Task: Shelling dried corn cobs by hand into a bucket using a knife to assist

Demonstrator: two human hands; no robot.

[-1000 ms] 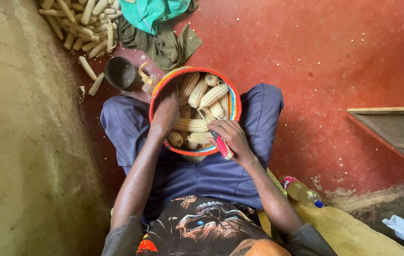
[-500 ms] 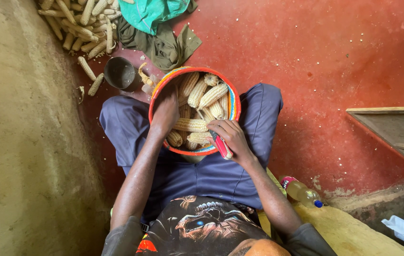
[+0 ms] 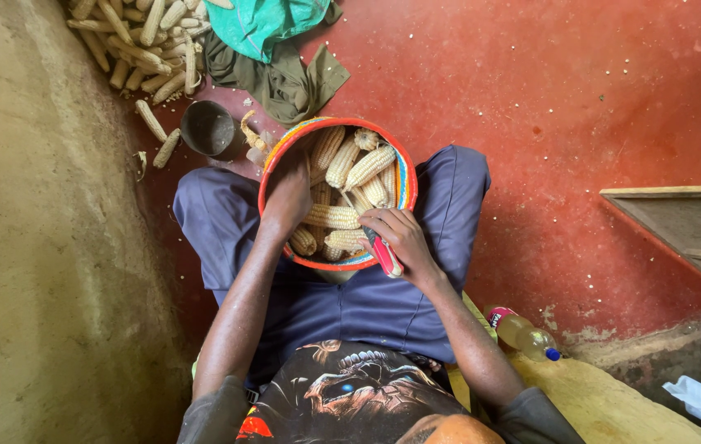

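- So starting far left: a rough tan wall (image 3: 30, 247) fills that whole side, w/ a heap of bare cobs (image 3: 141, 41) up in the top corner next to it, plus two loose ones lying on the red floor (image 3: 581, 107) just below the heap
- next over, a small dark metal cup (image 3: 207, 128) sits on the floor, just beside the basket's upper left rim, and some dried husk bits lie between the two
- above that a green cloth (image 3: 272, 23) is bunched on top of an olive one, both well apart from the hands
- left hand (image 3: 289, 193) is down inside the round basket (image 3: 404, 185) at its left edge, fingers curled over a corn cob (image 3: 332, 216) that lies crosswise, looks like a closed grip on its end but the fingertips are hidden so can't tell how tight
- basket itself has an orange/blue rim, sits between the person's knees on the blue trousers, and it's full of pale maize cobs
- right hand (image 3: 400, 238) rests on the lower right rim, fingers wrapped shut around a red-handled knife (image 3: 385, 255), handle poking out toward the wrist, thin blade pointing up into the cobs
- further right, a plastic bottle (image 3: 523, 333) w/ yellowish liquid and blue cap lies on its side near the right elbow
- far right: a wooden frame (image 3: 679, 222) by the floor edge, and a bit of white plastic in the btm corner
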